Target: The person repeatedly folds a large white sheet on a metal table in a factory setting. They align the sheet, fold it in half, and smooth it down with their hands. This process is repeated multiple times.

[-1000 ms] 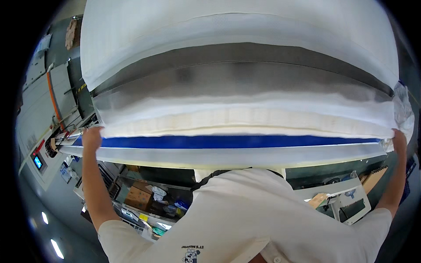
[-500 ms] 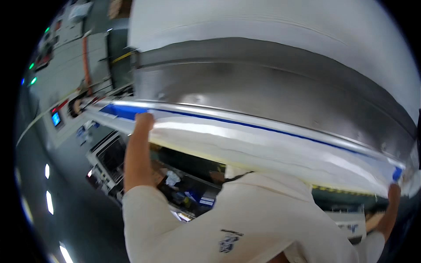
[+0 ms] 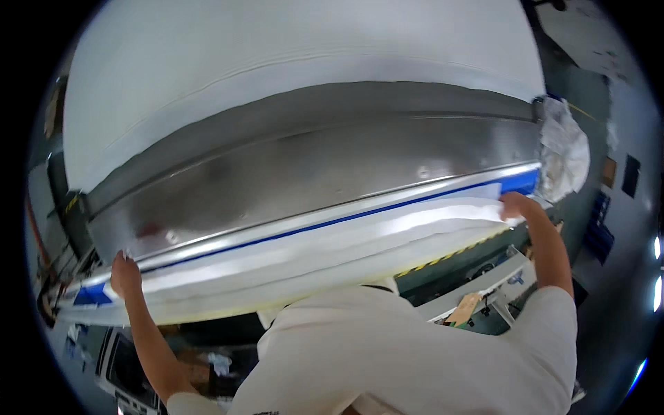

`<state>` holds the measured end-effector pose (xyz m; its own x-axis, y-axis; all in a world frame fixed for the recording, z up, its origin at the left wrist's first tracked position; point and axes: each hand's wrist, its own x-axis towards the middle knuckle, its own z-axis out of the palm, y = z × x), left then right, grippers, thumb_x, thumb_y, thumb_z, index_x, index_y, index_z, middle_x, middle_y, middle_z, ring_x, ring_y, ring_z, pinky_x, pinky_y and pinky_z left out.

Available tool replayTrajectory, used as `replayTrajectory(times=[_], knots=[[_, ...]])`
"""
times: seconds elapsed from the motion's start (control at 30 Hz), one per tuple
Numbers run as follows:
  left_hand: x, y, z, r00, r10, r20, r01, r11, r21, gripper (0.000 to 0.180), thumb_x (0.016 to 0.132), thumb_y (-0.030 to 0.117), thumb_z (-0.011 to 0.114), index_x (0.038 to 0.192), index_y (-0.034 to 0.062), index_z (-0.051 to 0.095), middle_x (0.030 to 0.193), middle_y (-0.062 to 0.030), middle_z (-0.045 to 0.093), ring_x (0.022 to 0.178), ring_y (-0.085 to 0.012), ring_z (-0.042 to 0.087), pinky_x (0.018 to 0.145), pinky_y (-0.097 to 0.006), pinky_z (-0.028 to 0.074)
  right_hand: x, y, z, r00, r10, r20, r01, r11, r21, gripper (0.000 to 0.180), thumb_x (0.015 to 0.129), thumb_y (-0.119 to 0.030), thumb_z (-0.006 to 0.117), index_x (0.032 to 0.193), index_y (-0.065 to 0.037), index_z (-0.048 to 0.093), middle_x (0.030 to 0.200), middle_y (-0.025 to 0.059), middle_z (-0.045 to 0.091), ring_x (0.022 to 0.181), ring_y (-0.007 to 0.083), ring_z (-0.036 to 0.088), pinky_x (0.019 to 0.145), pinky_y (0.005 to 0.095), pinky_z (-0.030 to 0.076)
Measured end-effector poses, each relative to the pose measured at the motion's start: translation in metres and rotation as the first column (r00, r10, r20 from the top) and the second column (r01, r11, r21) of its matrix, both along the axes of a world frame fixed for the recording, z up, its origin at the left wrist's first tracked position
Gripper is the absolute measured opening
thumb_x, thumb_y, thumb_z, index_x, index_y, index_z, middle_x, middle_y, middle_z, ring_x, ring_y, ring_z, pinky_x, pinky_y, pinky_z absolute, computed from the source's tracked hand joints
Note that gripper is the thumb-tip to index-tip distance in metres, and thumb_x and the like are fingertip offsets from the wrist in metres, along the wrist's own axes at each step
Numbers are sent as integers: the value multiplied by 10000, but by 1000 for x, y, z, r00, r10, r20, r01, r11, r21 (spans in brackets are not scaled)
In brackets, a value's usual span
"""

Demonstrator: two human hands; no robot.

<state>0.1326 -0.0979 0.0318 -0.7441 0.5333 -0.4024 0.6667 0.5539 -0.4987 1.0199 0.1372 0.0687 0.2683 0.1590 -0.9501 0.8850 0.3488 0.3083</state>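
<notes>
A long white sheet [image 3: 325, 238] of thin, glossy material stretches across in front of me, along a metal machine front. My right hand [image 3: 515, 205] is closed on the sheet's right end, beside a wider patch of the blue strip [image 3: 522, 181]. At the other end, my left hand [image 3: 126, 275] pinches the sheet's left corner, close to the bright metal bar [image 3: 207, 247]. The fingertips of both hands are partly hidden. Between the bar and the sheet, the blue strip shows as a narrow line.
Beyond the bar rises a broad grey metal panel [image 3: 311, 159], with a large white web [image 3: 297, 41] above it. A crumpled white plastic cover [image 3: 564, 149] hangs at the right end. Yellow-black tape [image 3: 449, 256] runs along the near edge. A white bench frame [image 3: 484, 287] stands below right.
The view has swung to the right and levelled, so the machine's right end now shows. My left hand has come up to the metal bar; both hands remain at the sheet's ends.
</notes>
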Motion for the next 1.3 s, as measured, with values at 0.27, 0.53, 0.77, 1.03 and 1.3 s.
replayTrajectory(times=[0.27, 0.53, 0.77, 1.03, 1.3], knots=[[45, -1, 11, 997, -72, -19, 74, 973, 218, 339, 865, 283, 468, 1135, 133, 608, 1041, -91, 642, 911, -305, 621, 761, -413, 500, -42, -4, -17, 935, -47, -352, 149, 952, 269, 277, 655, -228, 624, 902, -114, 677, 916, 120, 666, 894, 323, 616, 799, 386, 497], [-12, -25, -43, 983, -181, -34, 167, 802, 573, 369, 768, 200, 623, 1111, 69, 592, 1122, -137, 590, 1028, -314, 556, 881, -413, 441, -116, -36, -56, 788, 467, -402, -266, 847, 461, 203, 746, -199, 511, 634, -59, 607, 738, 165, 627, 717, 354, 597, 653, 475, 467], [-24, 49, -41, 922, -354, -157, 330, 505, 798, 381, 852, 252, 541, 1187, 73, 507, 1215, -135, 506, 1098, -324, 479, 928, -445, 377, -375, -1, -9, 625, 219, -749, 243, 857, 454, 162, 787, -181, 604, 869, -44, 628, 763, 141, 630, 674, 276, 605, 630, 347, 473], [-18, 63, -65, 958, -281, -54, 162, 375, 913, 353, 865, 252, 512, 1159, 58, 529, 1222, -125, 512, 1162, -300, 463, 1021, -444, 310, -715, 32, -7, 80, 419, -905, 164, 889, 426, 172, 846, -203, 571, 894, -39, 594, 751, 108, 617, 646, 205, 557, 624, 308, 449], [-17, 71, -62, 965, -260, 26, 79, 386, 919, 350, 848, 230, 524, 1153, 57, 533, 1223, -124, 509, 1166, -299, 462, 1021, -445, 312, -922, 50, -34, -117, 322, -939, 187, 936, 298, 195, 813, -203, 612, 884, -21, 619, 805, 66, 654, 731, 156, 605, 680, 285, 478]])
